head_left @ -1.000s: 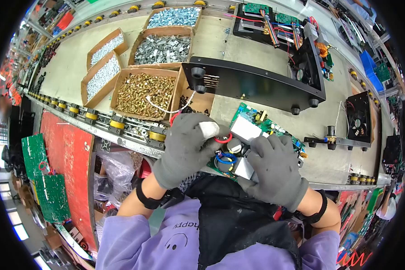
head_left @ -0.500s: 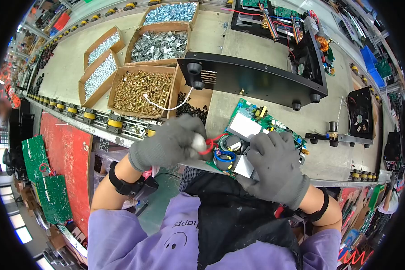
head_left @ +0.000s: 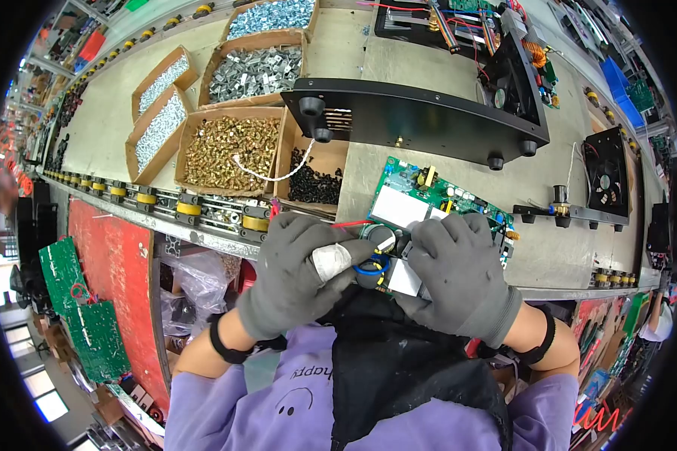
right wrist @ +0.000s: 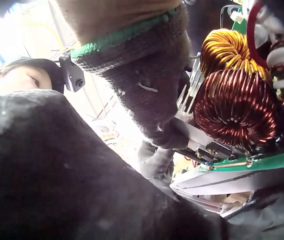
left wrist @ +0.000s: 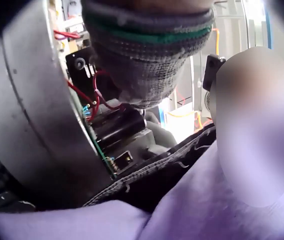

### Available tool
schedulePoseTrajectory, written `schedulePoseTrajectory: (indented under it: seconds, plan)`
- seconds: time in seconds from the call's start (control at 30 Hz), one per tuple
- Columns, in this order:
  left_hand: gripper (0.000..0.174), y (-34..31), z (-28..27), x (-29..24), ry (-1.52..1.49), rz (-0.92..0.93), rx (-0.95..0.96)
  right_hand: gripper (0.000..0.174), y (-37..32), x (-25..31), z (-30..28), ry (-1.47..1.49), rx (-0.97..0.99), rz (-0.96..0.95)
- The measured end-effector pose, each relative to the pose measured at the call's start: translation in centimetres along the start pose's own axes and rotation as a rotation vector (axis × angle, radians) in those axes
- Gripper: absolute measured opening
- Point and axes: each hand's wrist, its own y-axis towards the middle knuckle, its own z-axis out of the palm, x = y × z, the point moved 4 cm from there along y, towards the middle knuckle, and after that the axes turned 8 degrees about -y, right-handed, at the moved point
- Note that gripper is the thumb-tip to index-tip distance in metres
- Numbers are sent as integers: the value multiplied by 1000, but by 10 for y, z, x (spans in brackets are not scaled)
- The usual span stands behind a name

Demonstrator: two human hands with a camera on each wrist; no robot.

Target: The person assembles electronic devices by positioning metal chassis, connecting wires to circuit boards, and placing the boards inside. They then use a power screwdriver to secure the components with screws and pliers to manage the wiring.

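Writing on the purple shirt [head_left: 305, 395], upside down in the head view, reads "happy" beside a line-drawn smile; print on the board [head_left: 438, 201] is too small to read. The board lies on the bench [head_left: 553, 259], its near corner reaching the bench edge. Bench surface shows between it and the chassis [head_left: 414, 124], and to its right. Leftward, box of brass parts [head_left: 241, 113] and box of black parts [head_left: 327, 154] stand beyond the yellow rollers [head_left: 255, 223]. The right hand [head_left: 462, 274] grips the board, fingers bent over its components. The left hand [head_left: 297, 274] has bent fingers by the red wire [head_left: 351, 223] and blue wire [head_left: 366, 268]; whether it pinches either, I cannot tell.

Left wrist view: a black cylinder [left wrist: 119, 125] sits near the board's green edge, below the glove.

Right wrist view: an orange coil [right wrist: 229, 50] and a dark red coil [right wrist: 234, 107] touch, close to the board's edge; the right fingertips are hard to make out.
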Motion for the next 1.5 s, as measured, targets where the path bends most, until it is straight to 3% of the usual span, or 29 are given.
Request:
schedulePoseTrajectory:
  seconds: [0.13,0.27,0.33,0.37,0.43,0.57,0.63,0.67,0.7,0.77,0.83,0.87,0.97,1.1,1.2,1.23,1.3,1.33,1.37,1.43,1.47,1.5]
  plan:
    - [40,-10,16,4,95,-72,-147,35,-2,0,0,15,-24,-7]
    - [34,-11,16,17,44,-122,-86,33,-1,0,-1,-1,-45,1]
    - [23,-10,13,25,-246,-76,32,32,-3,0,-1,10,-43,-4]
    - [23,-3,5,25,-247,-72,35,32,-4,2,-1,10,-45,1]
    - [12,17,-5,11,-113,-26,455,32,-5,4,-2,-49,-42,25]
    - [11,57,-68,4,169,41,200,37,-11,11,6,-150,9,134]
    - [14,52,-102,6,103,1,315,37,-14,12,4,-150,-7,149]
    - [13,40,-121,10,-1,-31,236,37,-16,11,5,-117,-42,154]
    - [12,28,-140,11,-3,-95,127,38,-17,11,7,-82,-74,156]
    - [15,-13,-159,18,-443,-562,-259,39,-20,13,10,-94,-94,165]
    - [22,-29,-156,19,-277,-547,-322,41,-22,13,12,-122,-120,175]
    - [25,-42,-150,22,-244,-556,-210,42,-24,14,14,-126,-103,172]
    - [26,-71,-95,28,-688,-782,-116,44,-27,15,19,-158,-114,180]
    - [18,-73,-40,17,-802,-652,124,43,-35,13,15,-99,-148,164]
    - [19,-67,-20,2,-822,-715,159,48,-48,16,-2,76,-360,141]
    - [22,-70,-12,12,-798,-644,179,48,-51,17,-7,51,-372,157]
    - [32,-51,-1,-3,-862,-566,56,53,-64,17,-26,243,-657,161]
    - [49,-55,14,7,-853,-416,9,61,-70,13,-28,311,-657,184]
    - [65,-59,24,12,-829,-489,0,61,-75,13,-25,282,-675,198]
    - [76,-66,69,27,-1285,-725,-40,71,-75,5,2,1515,-680,279]
    - [80,-42,73,0,-1450,-734,-66,74,-75,6,4,1812,-628,260]
    - [85,-21,74,-25,-1613,-749,-85,76,-75,6,16,1855,-656,270]
